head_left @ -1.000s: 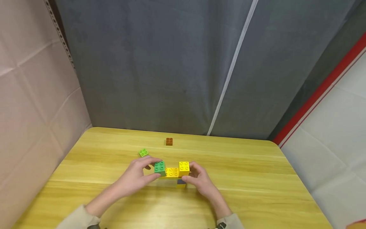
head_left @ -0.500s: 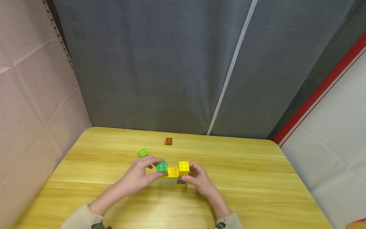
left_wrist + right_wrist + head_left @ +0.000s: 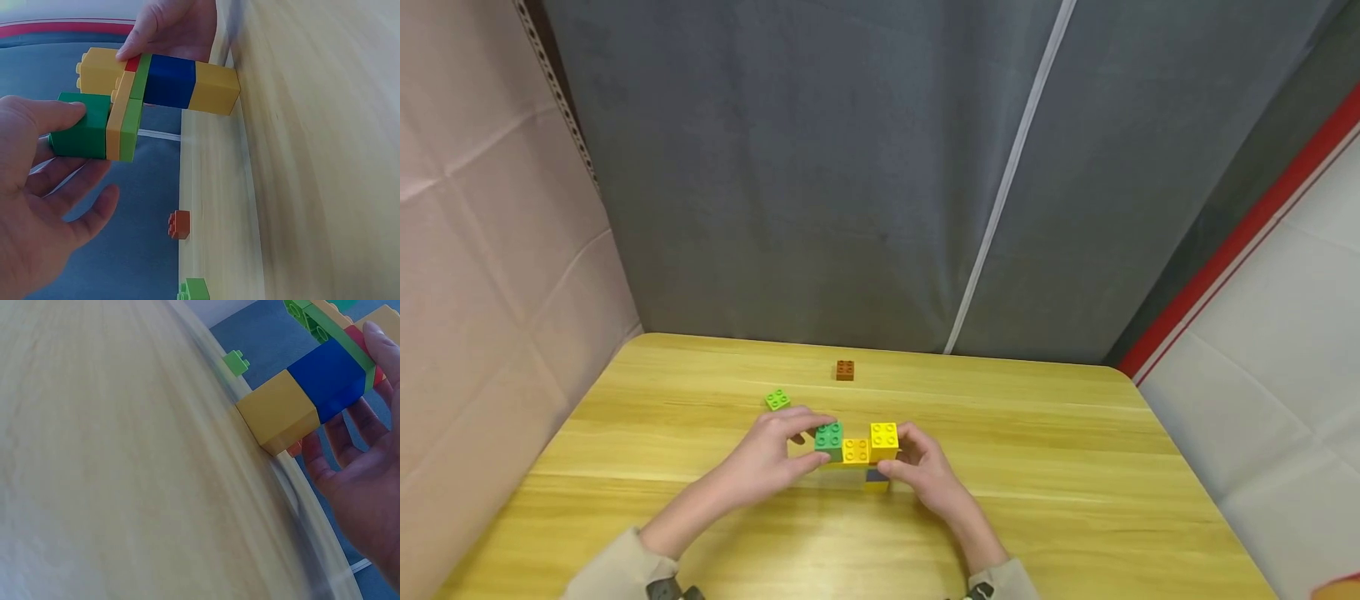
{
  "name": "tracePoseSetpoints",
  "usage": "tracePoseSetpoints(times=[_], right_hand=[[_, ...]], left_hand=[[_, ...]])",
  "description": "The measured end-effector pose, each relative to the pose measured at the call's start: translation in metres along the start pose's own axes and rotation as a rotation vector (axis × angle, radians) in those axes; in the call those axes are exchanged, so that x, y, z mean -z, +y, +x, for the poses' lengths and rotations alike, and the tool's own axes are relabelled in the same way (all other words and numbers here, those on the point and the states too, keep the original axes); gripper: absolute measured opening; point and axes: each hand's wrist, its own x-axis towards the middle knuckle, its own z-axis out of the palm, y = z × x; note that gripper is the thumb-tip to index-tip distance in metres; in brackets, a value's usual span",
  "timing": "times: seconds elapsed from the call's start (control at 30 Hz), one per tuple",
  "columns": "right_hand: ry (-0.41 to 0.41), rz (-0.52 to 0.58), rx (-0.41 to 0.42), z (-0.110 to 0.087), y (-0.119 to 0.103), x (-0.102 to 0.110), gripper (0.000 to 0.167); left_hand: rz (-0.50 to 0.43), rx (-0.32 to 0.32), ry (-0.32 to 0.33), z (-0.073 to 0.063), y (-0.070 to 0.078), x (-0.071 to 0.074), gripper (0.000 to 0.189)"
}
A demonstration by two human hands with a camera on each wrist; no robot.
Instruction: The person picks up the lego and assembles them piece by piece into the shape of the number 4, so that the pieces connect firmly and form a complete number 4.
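My left hand [image 3: 766,454] pinches a dark green toy block [image 3: 829,442] between thumb and fingers. That block sits on the left end of an orange-yellow studded plate [image 3: 855,451], which lies over light green plates [image 3: 130,129] in the left wrist view. Whether it is fully seated I cannot tell. My right hand [image 3: 927,473] holds the stack's other end, thumb near the red piece [image 3: 132,64]. A yellow block [image 3: 883,442] tops that end. Underneath stand a dark blue block [image 3: 169,81] and a yellow base block [image 3: 215,88], which rests on the table.
A lime green block [image 3: 777,400] lies on the wooden table [image 3: 1037,467] beyond my left hand. Farther back is a brown block [image 3: 846,371]. A dark grey curtain [image 3: 820,183] hangs behind the table's far edge.
My left hand has moved slightly right with the dark green block, covering more of the orange-yellow plate. The right hand has stayed in place on the stack.
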Motion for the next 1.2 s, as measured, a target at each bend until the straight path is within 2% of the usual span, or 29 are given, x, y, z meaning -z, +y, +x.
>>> tracePoseSetpoints(times=[0.47, 0.83, 1.2], right_hand=[[0.000, -0.004, -0.008, -0.0007, -0.0008, 0.0007, 0.026], [-0.001, -0.011, -0.017, 0.0002, -0.0008, 0.0002, 0.026], [-0.002, 0.003, 0.000, 0.0000, -0.0001, -0.0002, 0.026]], left_hand=[[0.017, 0.025, -0.060, 0.0045, 0.0030, 0.0037, 0.042], [-0.016, 0.053, -0.049, 0.0047, 0.0023, 0.0036, 0.040], [0.046, 0.035, -0.049, 0.0038, 0.0034, 0.0029, 0.042]])
